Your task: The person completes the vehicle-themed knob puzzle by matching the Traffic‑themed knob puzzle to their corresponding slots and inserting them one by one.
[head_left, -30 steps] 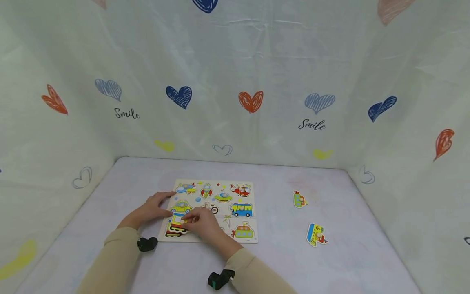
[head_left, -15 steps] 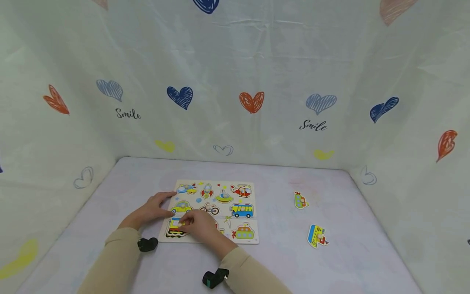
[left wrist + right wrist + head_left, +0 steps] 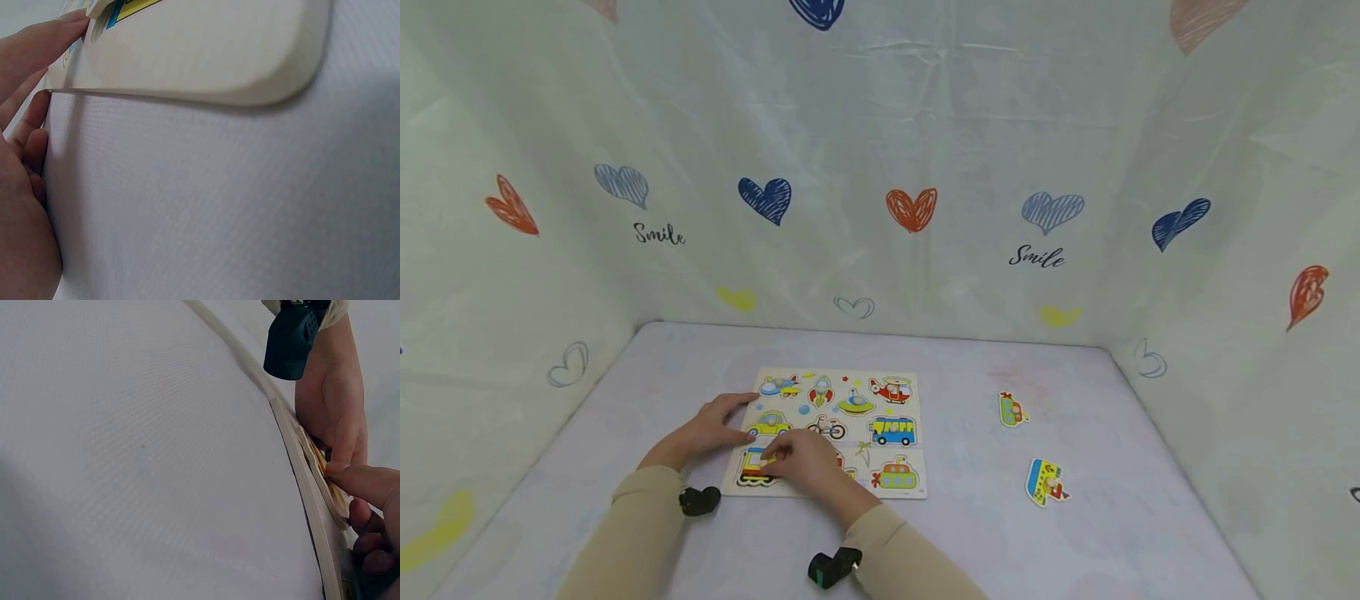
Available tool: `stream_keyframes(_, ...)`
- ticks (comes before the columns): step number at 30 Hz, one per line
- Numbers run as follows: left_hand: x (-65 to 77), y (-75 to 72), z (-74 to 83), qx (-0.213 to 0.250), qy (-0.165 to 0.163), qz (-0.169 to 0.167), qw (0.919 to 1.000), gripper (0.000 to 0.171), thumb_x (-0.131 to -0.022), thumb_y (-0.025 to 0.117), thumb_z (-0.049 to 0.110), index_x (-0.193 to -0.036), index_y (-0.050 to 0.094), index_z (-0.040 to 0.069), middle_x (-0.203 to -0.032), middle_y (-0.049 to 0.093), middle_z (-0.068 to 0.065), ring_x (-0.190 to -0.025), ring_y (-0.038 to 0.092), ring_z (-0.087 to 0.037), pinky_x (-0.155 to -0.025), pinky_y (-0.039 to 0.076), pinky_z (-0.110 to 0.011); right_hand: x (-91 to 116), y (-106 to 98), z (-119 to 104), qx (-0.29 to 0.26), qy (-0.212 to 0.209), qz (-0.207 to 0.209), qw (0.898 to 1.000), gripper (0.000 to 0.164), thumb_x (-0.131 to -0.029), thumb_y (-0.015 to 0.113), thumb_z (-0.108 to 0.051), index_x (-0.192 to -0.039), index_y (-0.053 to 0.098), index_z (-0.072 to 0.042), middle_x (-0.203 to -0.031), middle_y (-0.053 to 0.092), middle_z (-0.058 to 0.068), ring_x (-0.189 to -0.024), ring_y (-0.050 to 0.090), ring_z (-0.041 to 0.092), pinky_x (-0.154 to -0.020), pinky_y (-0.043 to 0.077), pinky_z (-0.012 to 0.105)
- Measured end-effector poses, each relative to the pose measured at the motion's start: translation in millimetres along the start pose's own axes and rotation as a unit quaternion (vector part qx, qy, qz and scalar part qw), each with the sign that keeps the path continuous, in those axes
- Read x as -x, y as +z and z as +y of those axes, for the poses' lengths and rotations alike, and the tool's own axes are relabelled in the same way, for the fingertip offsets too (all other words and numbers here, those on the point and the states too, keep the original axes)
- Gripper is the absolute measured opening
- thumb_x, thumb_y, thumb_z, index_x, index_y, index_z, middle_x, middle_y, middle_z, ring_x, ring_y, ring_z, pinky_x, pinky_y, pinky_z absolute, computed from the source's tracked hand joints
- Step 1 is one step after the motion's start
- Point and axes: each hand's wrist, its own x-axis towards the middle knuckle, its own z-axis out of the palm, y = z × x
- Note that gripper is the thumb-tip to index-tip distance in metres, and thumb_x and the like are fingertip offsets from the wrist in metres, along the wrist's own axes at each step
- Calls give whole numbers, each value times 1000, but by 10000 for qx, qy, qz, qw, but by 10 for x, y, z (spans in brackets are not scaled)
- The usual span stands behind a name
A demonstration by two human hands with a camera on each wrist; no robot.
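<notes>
A pale wooden peg-puzzle board (image 3: 786,490) with colourful vehicles lies left of centre on the table. My right hand (image 3: 808,462) is over its near-left part, thumb and fingertips pinching the knob of a yellow, red and blue train piece (image 3: 750,472). In the right wrist view the train piece (image 3: 322,472) sits slightly proud of the board, overlapping its printed place. My left hand (image 3: 703,429) rests at the board's left edge, fingers extended, thumb touching the top near the yellow car (image 3: 770,422). The lower middle of the board is partly hidden by my right hand.
To the right of the board, a green submarine piece (image 3: 1011,410) lies turned on its end. Nearer me is a tilted yellow and blue ship piece (image 3: 1045,482). A curtain (image 3: 977,275) printed with hearts stands behind the table and at both sides.
My right hand has lowered the train piece from above onto its printed train place, moving slightly left and toward me. The left hand has stayed at the board's edge.
</notes>
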Motion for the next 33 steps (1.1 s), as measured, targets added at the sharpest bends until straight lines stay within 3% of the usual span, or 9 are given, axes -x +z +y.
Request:
stream_keyframes(13, 11, 8, 17, -9, 23, -11, 10000, 80, -79, 78, 23, -147, 39, 4, -150, 27, -28, -134, 21, -50, -105, 21, -70, -13, -39, 62, -515, 159, 10, 9985, 10, -79, 82, -23, -87, 76, -22, -64, 51, -11, -57, 44, 4, -53, 34, 20)
stream_keyframes(25, 24, -16, 35, -61, 71, -25, 10000, 80, -80, 78, 24, -147, 39, 4, -149, 28, -28, -134, 22, -50, -105, 22, -69, 15, -86, 76, -1005, 312, 123, 9944, 10, -78, 80, -14, -87, 77, -19, -78, 51, -7, -68, 46, 7, -56, 39, 21)
stream_keyframes(33, 44, -13, 62, 0, 34, -43, 10000, 80, -79, 79, 24, -146, 39, 3, -149, 28, -29, -134, 21, -50, -105, 22, -69, -10, -18, 70, -184, 130, 123, 9997, 8, -79, 82, -28, -86, 80, -27, -74, 51, -12, -66, 44, 4, -55, 35, 21)
